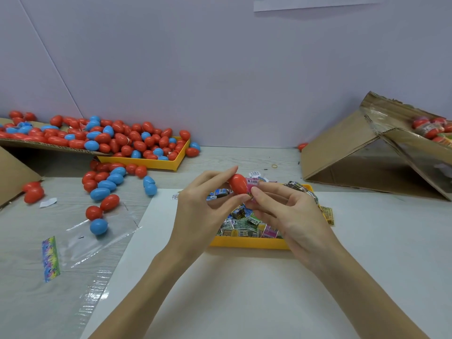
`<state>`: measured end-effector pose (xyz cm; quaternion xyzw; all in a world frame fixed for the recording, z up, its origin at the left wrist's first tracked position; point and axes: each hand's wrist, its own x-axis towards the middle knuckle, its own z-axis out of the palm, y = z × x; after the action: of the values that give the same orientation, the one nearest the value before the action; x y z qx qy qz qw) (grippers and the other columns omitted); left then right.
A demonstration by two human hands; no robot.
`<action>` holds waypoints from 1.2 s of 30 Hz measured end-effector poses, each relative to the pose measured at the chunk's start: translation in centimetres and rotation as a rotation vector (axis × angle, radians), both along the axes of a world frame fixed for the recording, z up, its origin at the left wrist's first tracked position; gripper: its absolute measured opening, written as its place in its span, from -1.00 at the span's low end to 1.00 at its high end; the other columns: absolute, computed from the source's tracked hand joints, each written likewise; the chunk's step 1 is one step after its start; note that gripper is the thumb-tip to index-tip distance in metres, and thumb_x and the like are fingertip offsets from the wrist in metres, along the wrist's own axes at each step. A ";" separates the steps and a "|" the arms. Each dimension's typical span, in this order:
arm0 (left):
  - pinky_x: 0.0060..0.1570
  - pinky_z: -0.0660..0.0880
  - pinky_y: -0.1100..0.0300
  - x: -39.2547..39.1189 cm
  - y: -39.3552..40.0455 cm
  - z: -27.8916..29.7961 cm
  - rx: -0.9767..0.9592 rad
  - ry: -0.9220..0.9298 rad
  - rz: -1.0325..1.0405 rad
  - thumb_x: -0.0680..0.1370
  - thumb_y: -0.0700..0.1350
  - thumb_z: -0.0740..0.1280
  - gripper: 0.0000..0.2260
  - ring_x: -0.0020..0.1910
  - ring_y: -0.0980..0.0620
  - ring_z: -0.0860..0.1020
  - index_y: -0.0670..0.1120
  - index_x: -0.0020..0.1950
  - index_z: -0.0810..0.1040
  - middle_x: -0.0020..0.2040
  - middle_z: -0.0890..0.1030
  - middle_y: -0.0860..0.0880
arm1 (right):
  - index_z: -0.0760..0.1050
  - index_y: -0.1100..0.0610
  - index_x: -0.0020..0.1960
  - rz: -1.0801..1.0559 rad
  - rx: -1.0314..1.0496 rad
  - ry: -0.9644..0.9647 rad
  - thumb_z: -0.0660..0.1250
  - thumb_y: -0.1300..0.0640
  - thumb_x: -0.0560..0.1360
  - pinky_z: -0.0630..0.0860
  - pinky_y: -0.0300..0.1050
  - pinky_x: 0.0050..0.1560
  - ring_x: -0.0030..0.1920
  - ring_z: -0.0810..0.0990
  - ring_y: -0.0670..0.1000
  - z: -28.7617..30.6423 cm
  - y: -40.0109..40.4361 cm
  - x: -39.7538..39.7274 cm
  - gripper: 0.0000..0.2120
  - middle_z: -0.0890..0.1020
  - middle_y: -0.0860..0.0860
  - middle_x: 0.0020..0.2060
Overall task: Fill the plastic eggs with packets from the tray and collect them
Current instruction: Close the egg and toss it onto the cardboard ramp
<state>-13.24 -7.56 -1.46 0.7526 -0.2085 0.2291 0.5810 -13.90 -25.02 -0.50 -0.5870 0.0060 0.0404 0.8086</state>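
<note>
Above the yellow tray (247,242), both hands pinch a glossy red egg (237,184).

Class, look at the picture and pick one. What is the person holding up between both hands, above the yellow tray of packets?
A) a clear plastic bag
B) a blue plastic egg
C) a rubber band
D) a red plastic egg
D: the left hand and right hand meet on a red plastic egg, with a pink packet at its open side, above the yellow tray.
</note>
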 end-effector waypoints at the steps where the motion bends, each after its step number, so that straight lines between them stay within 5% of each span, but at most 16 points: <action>1: 0.06 0.63 0.27 0.0 0.0 0.0 0.018 -0.008 0.003 0.47 -0.22 0.53 -0.50 0.14 0.10 0.63 -0.12 0.41 0.57 0.09 0.62 -0.06 | 0.67 0.15 0.14 -0.012 -0.007 -0.010 0.50 0.16 0.49 0.65 -0.24 -0.08 0.00 0.76 0.07 0.0 0.1 0.0 -0.76 0.77 0.09 -0.05; 13: 0.02 0.68 0.13 0.1 0.0 0.0 0.087 0.011 0.058 0.47 -0.14 0.54 -0.56 0.10 0.05 0.65 -0.13 0.34 0.62 0.08 0.63 -0.03 | 0.67 0.14 0.12 -0.076 0.033 -0.052 0.50 0.21 0.48 0.63 -0.28 -0.09 -0.02 0.76 0.03 -0.3 0.6 -0.2 -0.79 0.77 0.07 -0.06; 36: 0.00 0.61 0.33 0.3 1.2 1.0 0.209 -0.041 0.022 0.41 -0.12 0.59 -0.65 -0.01 0.10 0.69 -0.13 0.17 0.68 0.01 0.68 0.00 | 0.67 0.19 0.14 -0.069 0.011 -0.053 0.46 0.25 0.53 0.64 -0.27 -0.07 -0.04 0.75 0.01 -0.6 0.5 -0.1 -0.81 0.77 0.06 -0.06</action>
<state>-12.90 -6.36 -0.42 0.8065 -0.2349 0.2281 0.4923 -13.98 -24.47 -1.05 -0.5830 0.0045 -0.0028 0.8125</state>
